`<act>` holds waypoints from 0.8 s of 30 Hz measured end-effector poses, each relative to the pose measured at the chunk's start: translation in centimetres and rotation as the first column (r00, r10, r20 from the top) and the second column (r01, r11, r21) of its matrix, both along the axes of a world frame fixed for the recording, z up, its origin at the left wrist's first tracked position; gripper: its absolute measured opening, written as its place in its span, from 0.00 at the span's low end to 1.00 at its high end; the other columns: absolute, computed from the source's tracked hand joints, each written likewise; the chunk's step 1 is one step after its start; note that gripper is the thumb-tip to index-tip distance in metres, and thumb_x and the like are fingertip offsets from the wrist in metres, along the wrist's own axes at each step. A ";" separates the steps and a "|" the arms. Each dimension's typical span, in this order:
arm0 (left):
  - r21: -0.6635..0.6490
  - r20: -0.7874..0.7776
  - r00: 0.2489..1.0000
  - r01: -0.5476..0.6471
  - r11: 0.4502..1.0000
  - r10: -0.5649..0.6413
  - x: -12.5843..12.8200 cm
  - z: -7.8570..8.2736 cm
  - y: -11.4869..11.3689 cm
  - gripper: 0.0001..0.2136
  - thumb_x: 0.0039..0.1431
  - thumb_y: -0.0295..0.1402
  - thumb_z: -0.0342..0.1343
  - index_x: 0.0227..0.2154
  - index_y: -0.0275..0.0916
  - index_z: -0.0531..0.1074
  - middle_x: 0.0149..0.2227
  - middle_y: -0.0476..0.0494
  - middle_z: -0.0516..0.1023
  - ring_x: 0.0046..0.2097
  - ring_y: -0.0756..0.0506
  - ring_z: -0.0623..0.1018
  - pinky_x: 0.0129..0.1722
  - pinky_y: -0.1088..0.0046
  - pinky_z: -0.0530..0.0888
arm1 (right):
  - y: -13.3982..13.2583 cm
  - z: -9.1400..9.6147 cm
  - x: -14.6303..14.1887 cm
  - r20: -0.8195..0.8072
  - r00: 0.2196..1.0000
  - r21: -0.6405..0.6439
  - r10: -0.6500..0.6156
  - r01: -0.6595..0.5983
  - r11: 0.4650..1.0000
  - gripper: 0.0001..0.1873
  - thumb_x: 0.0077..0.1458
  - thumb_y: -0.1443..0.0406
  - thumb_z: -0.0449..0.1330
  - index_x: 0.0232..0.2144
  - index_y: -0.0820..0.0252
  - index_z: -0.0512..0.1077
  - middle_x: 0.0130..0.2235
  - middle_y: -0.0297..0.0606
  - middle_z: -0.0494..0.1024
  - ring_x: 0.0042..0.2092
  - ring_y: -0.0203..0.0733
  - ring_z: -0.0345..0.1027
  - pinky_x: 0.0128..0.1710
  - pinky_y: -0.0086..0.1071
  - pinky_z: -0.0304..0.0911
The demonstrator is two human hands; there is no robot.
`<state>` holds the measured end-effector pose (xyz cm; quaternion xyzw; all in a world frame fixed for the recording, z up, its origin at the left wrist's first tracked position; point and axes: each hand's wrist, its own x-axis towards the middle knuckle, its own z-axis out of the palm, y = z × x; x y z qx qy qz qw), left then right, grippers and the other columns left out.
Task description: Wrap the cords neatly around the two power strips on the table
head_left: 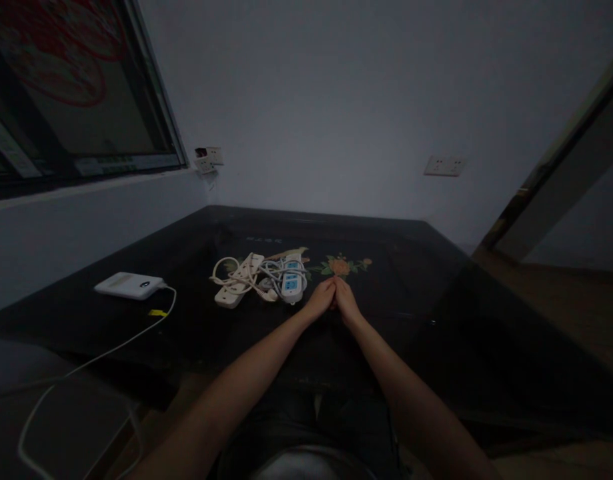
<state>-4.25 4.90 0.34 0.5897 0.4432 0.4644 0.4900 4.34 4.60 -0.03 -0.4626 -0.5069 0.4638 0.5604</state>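
Left grip (320,299) and right grip (346,301): bare hands, brought together at the fingers, on the table (411,287). Forearms converge in a V. Can't tell if fingers are curled or flat, too dark.

Just beyond the fingertips: printed orange rose (339,267) on the tabletop.

Just left of left grip: blue-faced power strip (292,285), socket side up, long axis running nearly straight away from the person, near end close to the left wrist. Grey cord (272,268) looped over it.

Next left: white power strip (229,297), long axis diagonal, near end pointing left, far end angled right toward the blue-faced one. Its pale cord (217,269) is coiled across it. White plug (270,295) sits between the strips.

Well left of both grips: white power bank (129,285), long axis roughly crosswise, cable (126,341) leaving its right end and dropping over the near edge.
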 end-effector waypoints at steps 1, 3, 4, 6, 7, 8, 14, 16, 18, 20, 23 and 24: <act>0.003 0.000 1.000 0.000 1.000 0.000 0.0 0.0 0.0 0.11 0.61 0.28 0.44 0.31 0.32 0.71 0.20 0.52 0.67 0.21 0.52 0.65 0.23 0.78 0.62 | 0.0 0.0 0.0 0.001 1.000 0.001 0.001 -0.001 1.000 0.17 0.52 0.51 0.54 0.23 0.57 0.65 0.18 0.29 0.66 0.21 0.36 0.61 0.19 0.27 0.56; 0.006 0.000 1.000 0.001 1.000 -0.001 0.0 0.0 0.0 0.11 0.61 0.28 0.44 0.31 0.32 0.71 0.20 0.51 0.67 0.21 0.52 0.66 0.23 0.79 0.63 | 0.0 0.0 0.0 0.002 1.000 0.003 0.003 -0.003 1.000 0.17 0.53 0.51 0.53 0.23 0.57 0.65 0.18 0.29 0.66 0.21 0.36 0.61 0.19 0.27 0.55; 0.005 0.000 1.000 0.002 1.000 -0.002 0.0 0.0 0.0 0.11 0.61 0.28 0.44 0.31 0.32 0.71 0.20 0.52 0.67 0.21 0.52 0.66 0.22 0.79 0.63 | 0.0 0.0 -0.1 0.002 1.000 0.004 0.004 -0.004 1.000 0.17 0.53 0.51 0.53 0.23 0.57 0.65 0.18 0.29 0.66 0.22 0.37 0.61 0.19 0.27 0.55; 0.005 0.000 1.000 0.002 1.000 -0.002 0.0 -0.2 0.0 0.11 0.61 0.28 0.44 0.31 0.32 0.71 0.20 0.51 0.67 0.21 0.52 0.66 0.22 0.79 0.62 | 0.0 0.0 -0.1 0.003 1.000 0.004 0.003 -0.003 1.000 0.16 0.53 0.52 0.53 0.24 0.57 0.65 0.19 0.30 0.66 0.22 0.37 0.61 0.20 0.27 0.55; 0.005 0.000 1.000 0.001 1.000 -0.001 0.0 -0.3 0.1 0.11 0.61 0.29 0.44 0.31 0.32 0.71 0.20 0.52 0.67 0.21 0.52 0.66 0.22 0.79 0.62 | 0.0 0.0 -0.1 0.004 1.000 0.003 0.002 -0.002 1.000 0.16 0.53 0.52 0.53 0.24 0.57 0.65 0.19 0.30 0.67 0.22 0.37 0.62 0.20 0.27 0.55; 0.007 0.000 1.000 -0.001 1.000 0.001 0.0 -0.3 0.1 0.11 0.61 0.29 0.44 0.31 0.32 0.71 0.20 0.51 0.67 0.21 0.52 0.66 0.22 0.79 0.62 | 0.0 0.0 0.0 0.005 1.000 0.002 0.001 -0.001 1.000 0.16 0.53 0.52 0.53 0.24 0.57 0.65 0.19 0.30 0.67 0.23 0.37 0.62 0.20 0.27 0.55; 0.027 -0.005 1.000 -0.008 1.000 0.008 0.0 -0.3 0.1 0.11 0.61 0.28 0.44 0.29 0.33 0.71 0.22 0.50 0.69 0.23 0.52 0.67 0.24 0.78 0.64 | 0.1 -0.1 0.0 0.013 1.000 0.000 0.003 -0.003 1.000 0.16 0.52 0.52 0.52 0.24 0.57 0.66 0.20 0.31 0.68 0.24 0.38 0.63 0.22 0.28 0.57; 0.034 -0.006 1.000 -0.009 0.999 0.010 0.0 -0.3 0.1 0.11 0.60 0.28 0.44 0.29 0.33 0.71 0.22 0.49 0.70 0.23 0.52 0.68 0.25 0.78 0.65 | 0.1 0.0 0.0 0.017 1.000 -0.005 0.002 -0.002 1.000 0.16 0.52 0.52 0.52 0.25 0.57 0.66 0.20 0.31 0.69 0.25 0.38 0.63 0.22 0.28 0.57; 0.036 -0.010 1.000 -0.010 0.999 0.011 0.0 -0.3 0.2 0.11 0.60 0.28 0.44 0.29 0.33 0.71 0.22 0.49 0.70 0.23 0.52 0.67 0.25 0.78 0.65 | 0.1 0.0 0.0 0.020 1.000 -0.011 0.003 -0.003 1.000 0.16 0.52 0.51 0.52 0.25 0.57 0.67 0.20 0.31 0.69 0.24 0.38 0.63 0.22 0.28 0.57; 0.031 -0.016 1.000 -0.008 1.000 0.008 0.0 -0.3 0.2 0.11 0.60 0.28 0.44 0.30 0.33 0.71 0.21 0.50 0.69 0.22 0.52 0.66 0.24 0.78 0.64 | 0.0 0.0 0.0 0.022 1.000 -0.017 0.005 -0.004 1.000 0.16 0.52 0.51 0.52 0.25 0.57 0.67 0.20 0.31 0.68 0.24 0.38 0.63 0.21 0.28 0.57; 0.019 -0.025 1.000 0.001 1.000 -0.001 0.0 -0.2 0.2 0.11 0.60 0.29 0.44 0.31 0.33 0.71 0.19 0.52 0.67 0.20 0.53 0.65 0.22 0.79 0.63 | -0.1 0.2 0.0 0.023 1.000 -0.025 0.006 -0.005 1.000 0.16 0.52 0.52 0.52 0.25 0.57 0.66 0.21 0.31 0.69 0.24 0.38 0.62 0.21 0.28 0.56; 0.016 -0.026 1.000 0.004 1.000 -0.004 0.0 -0.2 0.2 0.11 0.61 0.29 0.44 0.31 0.33 0.71 0.18 0.52 0.67 0.20 0.52 0.65 0.21 0.79 0.63 | -0.1 0.2 0.0 0.022 1.000 -0.028 0.005 -0.004 1.000 0.16 0.51 0.52 0.52 0.25 0.57 0.66 0.21 0.31 0.68 0.24 0.37 0.62 0.20 0.27 0.56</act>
